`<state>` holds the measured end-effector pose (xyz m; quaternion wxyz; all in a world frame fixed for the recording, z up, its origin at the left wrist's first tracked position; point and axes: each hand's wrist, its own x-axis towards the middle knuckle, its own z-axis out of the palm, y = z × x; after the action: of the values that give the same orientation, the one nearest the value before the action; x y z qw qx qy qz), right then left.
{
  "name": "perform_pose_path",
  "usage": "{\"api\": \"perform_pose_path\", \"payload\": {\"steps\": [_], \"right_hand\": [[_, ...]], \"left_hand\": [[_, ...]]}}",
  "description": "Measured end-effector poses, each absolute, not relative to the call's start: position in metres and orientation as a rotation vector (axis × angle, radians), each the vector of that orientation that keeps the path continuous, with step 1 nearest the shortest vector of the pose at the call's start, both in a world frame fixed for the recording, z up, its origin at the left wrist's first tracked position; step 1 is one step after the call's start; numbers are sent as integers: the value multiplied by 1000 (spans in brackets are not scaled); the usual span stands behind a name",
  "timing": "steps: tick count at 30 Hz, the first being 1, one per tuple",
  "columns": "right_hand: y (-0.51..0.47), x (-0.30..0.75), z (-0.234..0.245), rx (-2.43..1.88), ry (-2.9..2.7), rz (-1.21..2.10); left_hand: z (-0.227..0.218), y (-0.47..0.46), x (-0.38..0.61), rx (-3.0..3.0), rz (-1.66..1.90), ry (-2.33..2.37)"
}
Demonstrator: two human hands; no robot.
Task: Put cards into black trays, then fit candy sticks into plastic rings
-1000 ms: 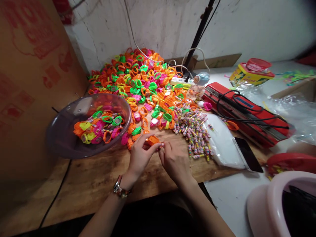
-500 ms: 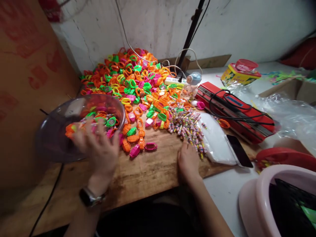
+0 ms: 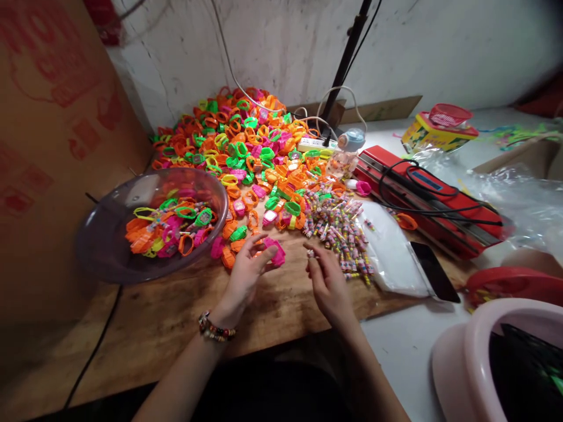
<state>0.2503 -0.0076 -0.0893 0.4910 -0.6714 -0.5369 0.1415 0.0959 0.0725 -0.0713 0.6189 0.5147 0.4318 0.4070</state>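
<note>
I have the left hand (image 3: 246,269) holding a pink watch (image 3: 275,252) and the right hand (image 3: 328,281) pinching a small pale piece (image 3: 310,254), both grips right of the purple basin (image 3: 103,249).

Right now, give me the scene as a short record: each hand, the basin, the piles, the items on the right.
Left hand: holding a pink toy watch
Right hand: pinching a small piece, too small to identify
Basin: left side, holding mixed-colour toy watches
Watch pile: against the wall
Pile of wrapped sticks: right of the watch pile
Right side: white plastic bags, dark phone, red machine
</note>
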Motion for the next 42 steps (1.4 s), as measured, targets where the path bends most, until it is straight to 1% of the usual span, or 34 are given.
{"api": "perform_pose_path", "payload": {"steps": [2,4,8,14,24,27,29,36,39,42], "right_hand": [[-11,239,-76,-1487,-1290,521],[-13,230,-68,-1414,-1237,619],[-11,223,-66,-1425,-1206,605],[-9,217,-69,-1484,-1436,356],[-14,206,-60,-1802,-1804,-261],[-11,205,-60,-1824,-1858,-426],[-9,204,-61,-1778,-1883,-470],[-12,191,-73,-1626,-1818,-360],[-10,185,-76,-1605,-1786,-238],[2,199,-75,-1537,-1865,-104]], "left_hand": [[-61,68,97,905,936,904],[-53,64,98,754,942,856],[-45,57,97,729,977,853],[-47,53,94,849,1024,872],[-57,49,88,1126,1092,1001],[-59,49,85,1193,1075,1025],[-61,49,80,1246,1068,1047],[-58,47,67,1525,1085,1187],[-53,46,63,1633,1096,1200],[-41,54,47,1776,1245,1304]]}}
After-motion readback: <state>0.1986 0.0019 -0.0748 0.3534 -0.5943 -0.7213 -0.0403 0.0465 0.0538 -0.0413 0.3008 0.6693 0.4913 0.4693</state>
